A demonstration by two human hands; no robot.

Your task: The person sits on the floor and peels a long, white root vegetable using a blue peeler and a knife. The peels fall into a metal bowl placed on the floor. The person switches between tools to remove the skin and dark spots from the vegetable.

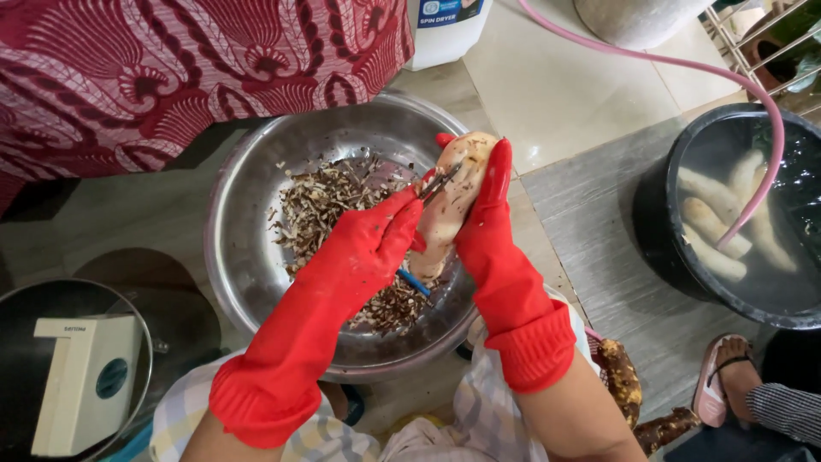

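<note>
Red-gloved left hand (363, 248) fingers clamp a peeler (438, 182); right hand (489, 224) fingers grip the pale root (449, 205) above a steel bowl (248, 257).

A left hand (363, 244) in a red rubber glove holds a blue-handled peeler (438, 182) against a pale, peeled root (451, 201), which the red-gloved right hand (487, 224) grips from the other side. Both are over a steel bowl (248, 257) on the floor, with dark peelings (321, 205) lying in it. To the right, a black bucket (658, 231) of water holds more peeled roots (714, 227), and a pink hose (684, 68) dips into it.
</note>
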